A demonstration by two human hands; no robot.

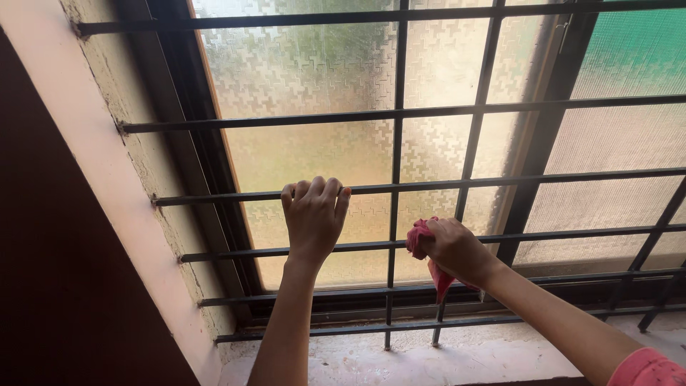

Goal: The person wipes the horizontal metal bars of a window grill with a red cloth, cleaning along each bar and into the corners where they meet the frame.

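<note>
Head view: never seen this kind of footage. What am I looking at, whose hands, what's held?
One picture, from a camera worn on a person's head, looking at their own two bare hands; no machine. The left hand grips a horizontal bar of the dark metal window grille, fingers curled over it. The right hand clutches a crumpled pink cloth against a vertical bar lower down. Behind the grille is a frosted patterned glass pane and, to the right, a mesh screen. Below runs a pale, stained stone sill.
</note>
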